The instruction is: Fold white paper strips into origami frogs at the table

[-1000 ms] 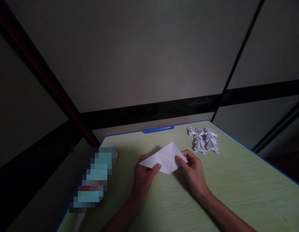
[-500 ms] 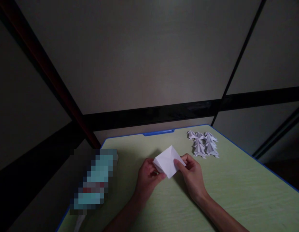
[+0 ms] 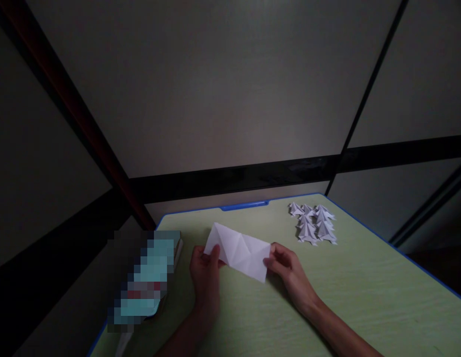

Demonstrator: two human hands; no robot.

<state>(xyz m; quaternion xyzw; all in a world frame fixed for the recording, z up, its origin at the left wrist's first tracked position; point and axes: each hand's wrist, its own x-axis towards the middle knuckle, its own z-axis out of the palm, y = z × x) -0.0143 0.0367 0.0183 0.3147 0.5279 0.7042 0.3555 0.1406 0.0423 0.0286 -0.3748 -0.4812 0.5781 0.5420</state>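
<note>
A white sheet of paper [image 3: 235, 250], creased with diagonal folds and spread into a rectangle, is held up between both hands above the table. My left hand [image 3: 206, 270] pinches its left end, thumb on the near face and fingers behind. At the right end, my right hand [image 3: 284, 263] grips the paper's edge between thumb and fingers. Several folded white paper figures [image 3: 307, 230] lie in two rows at the far right of the table, apart from both hands.
The light green table [image 3: 364, 287] has a blue rim and a blue handle piece [image 3: 245, 205] at its far edge. On the left lies a pixelated teal object [image 3: 152, 272], too blurred to name. Dark-banded panels [image 3: 233, 99] rise behind the table.
The paper has opened from a compact diamond shape into a wider rectangle. My left hand has moved left with its end; my right hand has shifted slightly left.
</note>
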